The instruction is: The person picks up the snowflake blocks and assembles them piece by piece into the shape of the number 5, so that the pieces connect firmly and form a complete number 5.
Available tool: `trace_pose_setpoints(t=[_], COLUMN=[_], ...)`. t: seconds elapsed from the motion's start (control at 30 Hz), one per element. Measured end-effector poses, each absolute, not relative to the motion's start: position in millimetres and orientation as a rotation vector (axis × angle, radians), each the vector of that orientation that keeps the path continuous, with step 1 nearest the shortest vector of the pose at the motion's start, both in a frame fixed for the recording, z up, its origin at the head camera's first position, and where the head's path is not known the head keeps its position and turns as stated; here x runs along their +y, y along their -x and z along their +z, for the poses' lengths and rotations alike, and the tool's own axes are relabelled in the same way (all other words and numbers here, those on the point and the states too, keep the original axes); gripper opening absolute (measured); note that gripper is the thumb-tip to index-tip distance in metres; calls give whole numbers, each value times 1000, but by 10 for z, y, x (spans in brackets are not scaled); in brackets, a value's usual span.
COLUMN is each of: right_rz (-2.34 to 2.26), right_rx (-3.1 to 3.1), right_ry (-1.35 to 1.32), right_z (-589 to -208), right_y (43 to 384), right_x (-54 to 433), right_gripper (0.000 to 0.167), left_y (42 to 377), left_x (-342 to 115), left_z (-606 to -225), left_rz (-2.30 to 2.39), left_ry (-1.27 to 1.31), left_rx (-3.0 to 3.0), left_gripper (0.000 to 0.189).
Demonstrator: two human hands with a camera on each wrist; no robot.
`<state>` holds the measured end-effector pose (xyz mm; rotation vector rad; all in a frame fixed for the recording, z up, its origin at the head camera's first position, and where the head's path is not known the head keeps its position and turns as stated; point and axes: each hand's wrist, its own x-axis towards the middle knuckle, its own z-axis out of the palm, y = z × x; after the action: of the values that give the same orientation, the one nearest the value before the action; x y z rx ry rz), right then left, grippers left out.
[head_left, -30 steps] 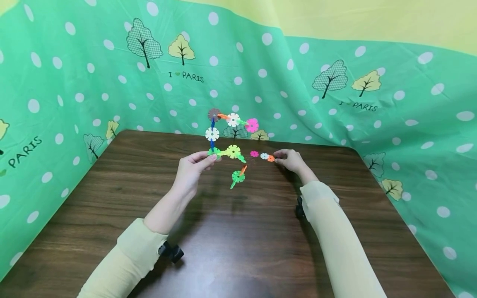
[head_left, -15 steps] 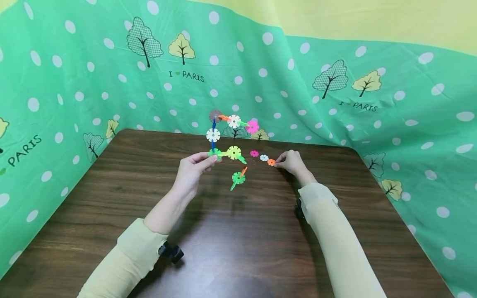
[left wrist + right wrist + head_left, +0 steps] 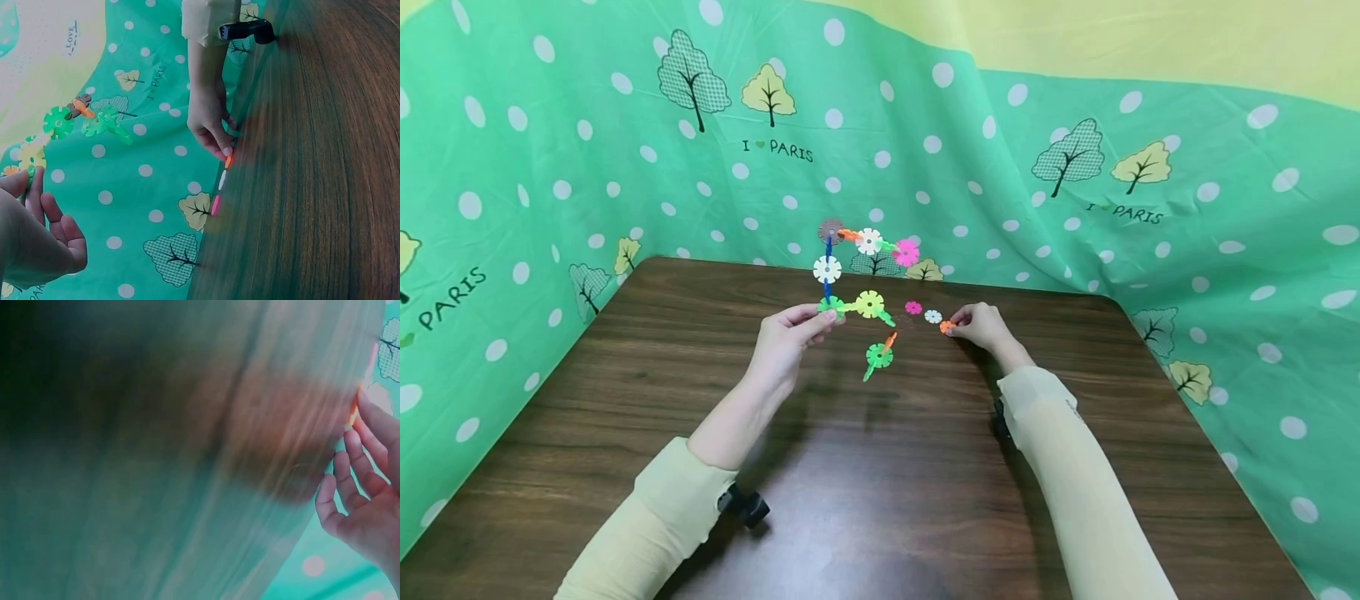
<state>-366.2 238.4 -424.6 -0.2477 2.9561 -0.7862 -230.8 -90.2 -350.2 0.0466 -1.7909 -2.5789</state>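
My left hand point(image 3: 781, 346) pinches a green snowflake disc point(image 3: 831, 306) between thumb and fingers. This disc is part of a bent chain of notched snowflake discs held up above the table. From it, one branch rises through a white disc point(image 3: 827, 269) and a grey-brown disc point(image 3: 831, 232) toward a pink disc point(image 3: 906, 252). The other runs right through a yellow disc point(image 3: 870, 304), then down to another green disc point(image 3: 879, 356). My right hand point(image 3: 988, 327) pinches a loose orange disc point(image 3: 947, 327) at the table. A loose white disc point(image 3: 932, 317) and pink disc point(image 3: 913, 307) lie beside it in a row.
The dark wooden table point(image 3: 880, 500) spreads under both arms. A green dotted curtain point(image 3: 700, 200) with printed trees hangs close behind its far edge and along both sides. Black wrist cameras are strapped at both sleeves.
The orange disc has slid slightly toward me under my right fingers, and a small gap now shows between it and the loose white disc. My left hand and the chain stay nearly still.
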Motion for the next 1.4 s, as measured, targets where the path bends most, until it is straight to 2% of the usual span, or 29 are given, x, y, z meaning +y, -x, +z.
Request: trace_pose_setpoints(t=[0.3, 0.57, 0.77, 0.97, 1.1, 1.4], right_rz=[-1053, -1616, -1825, -1894, -1826, -2015], right_rx=[2883, 2556, 2397, 2476, 2581, 2232], right_ry=[134, 346, 526, 611, 643, 605], right_z=[-4145, -3841, -3603, -3438, -3426, -3594], right_y=[3495, 2857, 2348, 1999, 1893, 1913], right_x=[2397, 2069, 1849, 1657, 1578, 1575], right_gripper=[26, 27, 24, 23, 17, 28], left_y=[2305, 2282, 2281, 2256, 2234, 2193], left_x=[-890, -870, -804, -742, -706, -633], left_z=[-3462, -3414, -3353, -3286, -3251, -3236], left_rz=[-2603, -2597, -2618, -2626, -2637, -2647], left_ry=[-33, -25, -26, -12, 15, 22], left_rx=[-1768, -1735, -1673, -1647, -1639, -1663], left_gripper=[15, 14, 12, 10, 12, 12])
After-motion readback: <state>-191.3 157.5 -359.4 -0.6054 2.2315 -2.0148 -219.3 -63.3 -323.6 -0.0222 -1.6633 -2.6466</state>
